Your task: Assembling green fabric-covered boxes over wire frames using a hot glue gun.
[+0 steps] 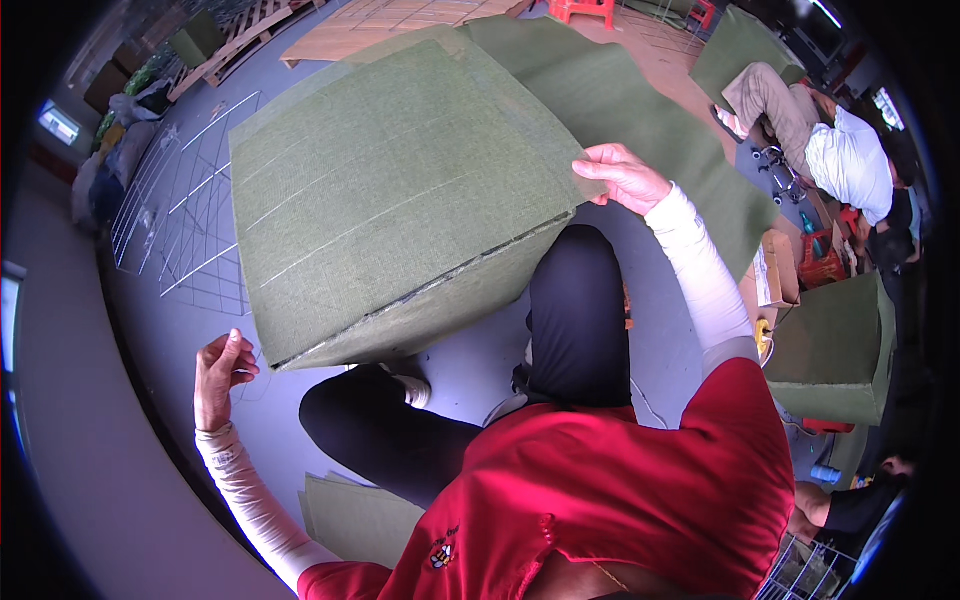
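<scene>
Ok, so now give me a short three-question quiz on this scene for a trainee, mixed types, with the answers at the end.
1. True or false: the right hand holds the large green box near its right corner.

2. Multiple choice: what colour is the stool at the picture's top edge?
A) blue
B) red
C) white

3. Fill in the blank: as the picture shows it, the left hand is closest to the box's ____ corner.

Key:
1. True
2. B
3. lower-left
</scene>
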Demonstrator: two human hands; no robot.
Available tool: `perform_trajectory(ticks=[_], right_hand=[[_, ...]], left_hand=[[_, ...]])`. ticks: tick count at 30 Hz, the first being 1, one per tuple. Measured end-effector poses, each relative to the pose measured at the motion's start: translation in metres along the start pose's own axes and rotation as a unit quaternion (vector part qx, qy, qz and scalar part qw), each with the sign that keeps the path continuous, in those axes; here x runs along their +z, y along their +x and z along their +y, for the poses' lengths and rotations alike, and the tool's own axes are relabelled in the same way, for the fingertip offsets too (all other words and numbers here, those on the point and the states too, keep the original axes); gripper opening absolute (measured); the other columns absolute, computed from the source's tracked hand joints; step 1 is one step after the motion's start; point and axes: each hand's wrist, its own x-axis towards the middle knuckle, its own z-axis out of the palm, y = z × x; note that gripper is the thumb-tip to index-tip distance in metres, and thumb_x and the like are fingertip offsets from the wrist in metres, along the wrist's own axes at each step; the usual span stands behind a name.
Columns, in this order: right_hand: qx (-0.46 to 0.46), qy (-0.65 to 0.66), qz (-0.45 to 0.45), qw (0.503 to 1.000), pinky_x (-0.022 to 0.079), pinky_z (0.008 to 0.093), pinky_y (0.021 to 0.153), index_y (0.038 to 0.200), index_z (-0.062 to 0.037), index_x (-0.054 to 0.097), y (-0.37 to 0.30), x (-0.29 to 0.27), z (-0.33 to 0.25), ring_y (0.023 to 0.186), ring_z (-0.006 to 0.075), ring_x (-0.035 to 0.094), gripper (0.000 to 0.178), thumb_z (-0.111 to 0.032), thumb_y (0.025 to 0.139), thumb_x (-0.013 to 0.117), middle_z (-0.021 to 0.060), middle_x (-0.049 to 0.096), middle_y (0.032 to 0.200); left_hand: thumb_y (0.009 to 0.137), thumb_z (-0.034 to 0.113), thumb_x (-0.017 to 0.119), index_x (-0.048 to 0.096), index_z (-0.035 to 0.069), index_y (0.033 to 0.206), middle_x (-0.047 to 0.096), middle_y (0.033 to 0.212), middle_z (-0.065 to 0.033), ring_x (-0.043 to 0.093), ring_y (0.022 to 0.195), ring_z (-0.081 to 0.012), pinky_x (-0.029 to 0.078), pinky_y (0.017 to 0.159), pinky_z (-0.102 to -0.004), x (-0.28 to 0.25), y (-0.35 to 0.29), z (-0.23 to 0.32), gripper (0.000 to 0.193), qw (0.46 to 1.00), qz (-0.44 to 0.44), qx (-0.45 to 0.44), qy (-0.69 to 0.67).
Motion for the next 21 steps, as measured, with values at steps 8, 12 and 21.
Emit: perform_trajectory(ticks=[8,12,21], right_hand=[[0.016,0.109,0.060,0.992,0.035,0.0181,0.049,0.087,-0.0117,0.058,-0.007,0.001,0.003,0.057,0.0027,0.048,0.008,-0.019,0.085,0.059,-0.0054,0.056,0.074],[0.022,0.188,0.077,0.979,0.036,0.0182,0.047,0.087,-0.0112,0.056,-0.004,0.003,0.005,0.055,0.0041,0.046,0.007,-0.017,0.086,0.059,-0.0053,0.053,0.070],[0.017,0.294,0.002,0.956,0.037,0.0171,0.046,0.084,-0.0107,0.054,0.003,0.006,-0.003,0.054,0.0053,0.042,0.007,-0.016,0.089,0.055,-0.0046,0.042,0.062]], left_hand=[[0.087,0.021,0.057,0.058,0.005,0.080,0.056,0.068,0.0000,0.055,0.059,-0.0074,0.044,0.053,-0.0177,0.014,-0.007,-0.012,0.017,0.985,-0.090,-0.013,-0.148],[0.086,0.024,0.057,0.059,0.002,0.084,0.057,0.069,-0.0010,0.055,0.058,-0.0079,0.046,0.055,-0.0190,0.019,-0.010,-0.008,0.022,0.987,-0.021,0.001,-0.161],[0.072,0.017,0.071,0.061,-0.003,0.091,0.061,0.079,-0.0085,0.059,0.069,-0.0159,0.047,0.062,-0.0291,0.036,-0.005,0.013,0.029,0.953,0.105,0.246,0.140]])
